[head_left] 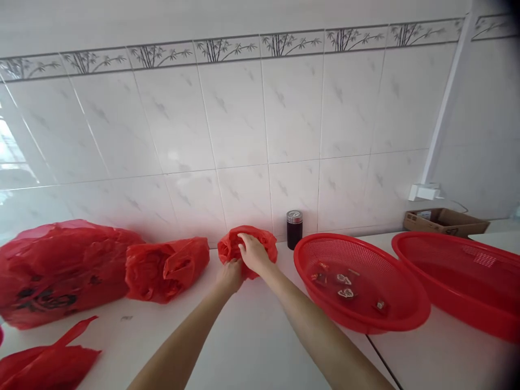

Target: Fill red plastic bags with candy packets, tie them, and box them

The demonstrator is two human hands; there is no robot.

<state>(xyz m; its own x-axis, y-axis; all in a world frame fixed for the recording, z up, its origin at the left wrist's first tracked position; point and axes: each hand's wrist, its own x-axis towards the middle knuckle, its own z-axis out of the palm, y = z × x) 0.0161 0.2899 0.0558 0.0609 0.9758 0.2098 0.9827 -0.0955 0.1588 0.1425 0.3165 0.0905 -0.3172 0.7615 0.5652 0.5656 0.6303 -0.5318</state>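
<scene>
A crumpled red plastic bag [267, 242] sits on the white table against the tiled wall, its mouth facing up. My left hand [231, 275] is at its near left edge, with the fingers curled onto the plastic. Over the bag's mouth, my right hand [255, 254] lies with its fingers stretched and a gap between them; some fingertips are hidden by the hand itself. What the bag contains cannot be made out. Just right of it stands a dark jar with a silver lid [294, 230].
A bundled red bag [166, 268] and a large full red bag [69, 265] lie left; another red bag [52, 365] is at the front left. Right are a red basket [390, 276] holding small wrapped pieces, a second red basket [455, 281] and a cardboard box [426, 225].
</scene>
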